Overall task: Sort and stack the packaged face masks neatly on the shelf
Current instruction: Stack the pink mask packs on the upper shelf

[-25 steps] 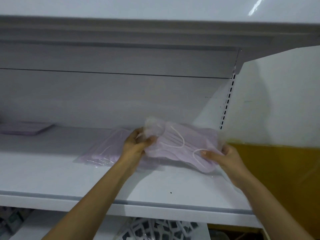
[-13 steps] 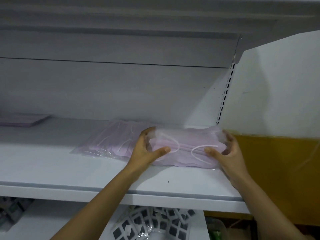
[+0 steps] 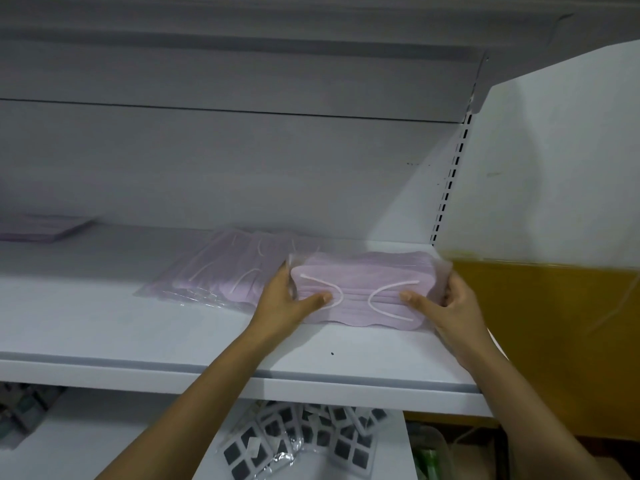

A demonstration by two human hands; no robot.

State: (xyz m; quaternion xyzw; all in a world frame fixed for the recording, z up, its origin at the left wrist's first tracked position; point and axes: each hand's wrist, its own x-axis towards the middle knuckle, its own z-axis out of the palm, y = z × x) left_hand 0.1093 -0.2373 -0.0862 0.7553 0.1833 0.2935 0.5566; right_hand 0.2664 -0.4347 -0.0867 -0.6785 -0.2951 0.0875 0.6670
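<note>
Gripping purple mask pack (image 3: pixel 363 292) at both ends: left hand (image 3: pixel 282 304) and right hand (image 3: pixel 453 306) are clamping it, thumbs on top. Pack is lying on white shelf (image 3: pixel 104 323), right end; second pack (image 3: pixel 214 278) just leftward; yellow panel (image 3: pixel 554 323) standing rightward.

White metal shelf (image 3: pixel 138 341), grey back panel (image 3: pixel 242 168) behind, underside (image 3: pixel 242 29) of another board overhead. At right a slotted upright (image 3: pixel 450 178), then a wall (image 3: pixel 554 150) painted white above, mustard yellow below. Underneath, a lower shelf (image 3: pixel 86 438) with packets (image 3: pixel 346 445) of dark squares. Dim, even light.
</note>
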